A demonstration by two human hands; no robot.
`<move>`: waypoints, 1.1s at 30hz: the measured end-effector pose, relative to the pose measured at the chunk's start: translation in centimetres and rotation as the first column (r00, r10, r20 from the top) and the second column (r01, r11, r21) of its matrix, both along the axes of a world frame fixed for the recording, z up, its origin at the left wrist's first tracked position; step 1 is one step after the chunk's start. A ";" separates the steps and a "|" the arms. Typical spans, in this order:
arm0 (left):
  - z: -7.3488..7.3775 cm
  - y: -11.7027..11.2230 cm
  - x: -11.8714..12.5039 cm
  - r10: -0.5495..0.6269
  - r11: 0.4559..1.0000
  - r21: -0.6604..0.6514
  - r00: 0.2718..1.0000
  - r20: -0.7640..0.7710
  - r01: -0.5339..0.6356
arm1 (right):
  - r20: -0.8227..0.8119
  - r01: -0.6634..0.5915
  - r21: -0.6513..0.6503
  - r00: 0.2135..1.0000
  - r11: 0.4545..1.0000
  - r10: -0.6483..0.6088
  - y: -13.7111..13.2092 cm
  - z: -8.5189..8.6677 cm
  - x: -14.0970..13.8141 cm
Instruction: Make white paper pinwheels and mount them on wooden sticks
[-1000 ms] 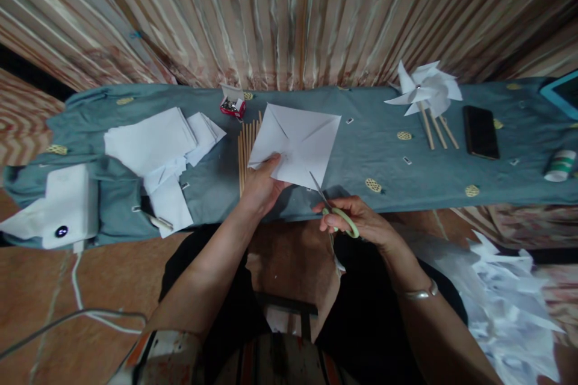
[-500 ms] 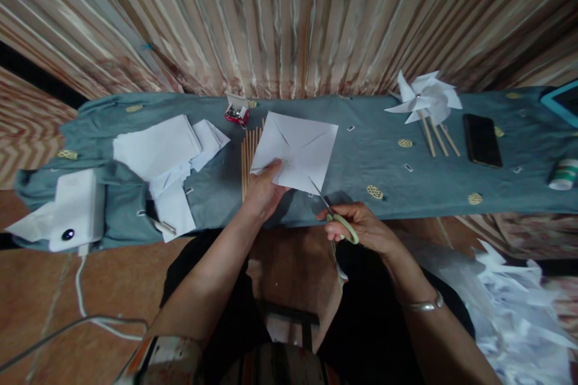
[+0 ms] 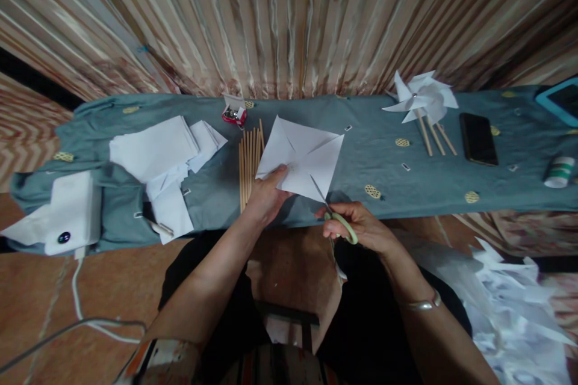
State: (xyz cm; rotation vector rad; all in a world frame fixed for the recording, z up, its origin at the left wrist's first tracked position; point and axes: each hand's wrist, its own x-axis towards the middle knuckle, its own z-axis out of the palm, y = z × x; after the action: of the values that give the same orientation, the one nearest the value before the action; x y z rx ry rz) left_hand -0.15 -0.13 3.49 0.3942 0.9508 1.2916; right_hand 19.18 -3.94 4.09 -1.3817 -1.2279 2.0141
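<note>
A square sheet of white paper (image 3: 303,150) has slits running from its corners toward the middle. My left hand (image 3: 267,195) pinches its near left edge, thumb on top and fingers underneath. Scissors with light green handles (image 3: 345,225) are gripped in my right hand (image 3: 354,225). Their blades meet the paper at its near right corner, pointing toward the centre. Beside the sheet, on its left, lies a row of thin wooden sticks (image 3: 248,162).
Stacked white paper (image 3: 153,147) lies left, near a white device (image 3: 74,210) with a cable. A small red box (image 3: 234,113) holds metal pins. Paper pinwheels (image 3: 424,98) on sticks, a black phone (image 3: 478,138) and a green-white roll (image 3: 560,172) lie right. White folded paper (image 3: 515,307) fills a bag below.
The paper has shifted slightly right and toward me, turning a little, and the scissor blades now sit further in at its near right corner. My left hand has moved along with the sheet.
</note>
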 end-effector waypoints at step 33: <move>-0.2 -0.6 0.3 -0.064 0.997 -0.050 0.997 -0.045 0.062 | 0.024 0.081 -0.032 0.996 0.996 -0.081 0.0 -0.1 -0.2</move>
State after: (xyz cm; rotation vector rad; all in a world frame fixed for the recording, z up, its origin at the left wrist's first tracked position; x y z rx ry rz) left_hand 0.15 -0.71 3.33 0.4151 0.9993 1.2041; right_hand 18.96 -3.96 3.96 -1.4501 -1.1342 1.9767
